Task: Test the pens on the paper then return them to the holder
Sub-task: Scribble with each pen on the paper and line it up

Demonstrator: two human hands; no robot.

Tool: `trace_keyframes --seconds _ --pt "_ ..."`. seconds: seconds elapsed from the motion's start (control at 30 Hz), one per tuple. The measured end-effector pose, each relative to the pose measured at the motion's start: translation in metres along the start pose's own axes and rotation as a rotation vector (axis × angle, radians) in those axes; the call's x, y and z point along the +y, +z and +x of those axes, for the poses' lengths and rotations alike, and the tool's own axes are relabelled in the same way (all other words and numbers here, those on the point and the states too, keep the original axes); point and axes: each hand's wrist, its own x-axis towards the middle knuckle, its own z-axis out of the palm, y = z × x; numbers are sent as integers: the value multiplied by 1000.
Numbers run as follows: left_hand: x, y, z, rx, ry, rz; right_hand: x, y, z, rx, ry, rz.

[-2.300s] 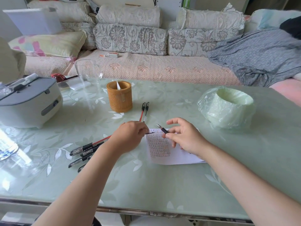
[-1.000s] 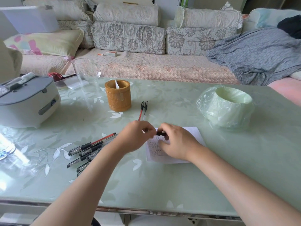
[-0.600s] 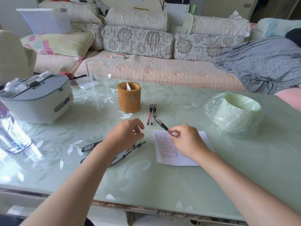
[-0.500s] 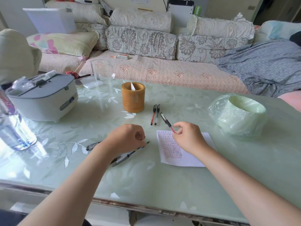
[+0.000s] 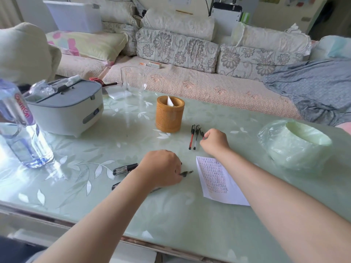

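A round tan pen holder (image 5: 169,116) stands mid-table with a white slip inside. Two capped pens (image 5: 194,137) lie side by side to its right. My right hand (image 5: 214,142) pinches a third pen (image 5: 201,132) and sets it down beside them. The written-on paper (image 5: 218,179) lies under my right forearm. My left hand (image 5: 161,168) rests curled over a bunch of pens (image 5: 125,169) on the table and grips one whose tip (image 5: 187,173) sticks out towards the paper.
A grey and white appliance (image 5: 64,109) and a water bottle (image 5: 20,126) stand at the left. A clear glass (image 5: 133,80) stands behind the holder. A green bin with a plastic liner (image 5: 296,145) sits at the right. A sofa runs beyond the table's far edge.
My right hand has carried its pen from above the paper to the two pens by the holder. My left hand has settled lower over the bunch of pens.
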Motion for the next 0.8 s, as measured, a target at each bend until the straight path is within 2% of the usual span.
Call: trace_keyframes --seconds 0.3,0.5,0.63,0.8 --pt "-5 -13 8 50 -106 -155 3 3 14 -125 -18 -26" --pt "7 -12 12 93 -126 -307 14 -14 -16 -145 -66 227" --pt "24 -8 17 99 -117 -444 11 -37 -63 -241 -74 560" --pt "46 -4 20 128 -84 -534 24 -49 -99 -334 24 931"
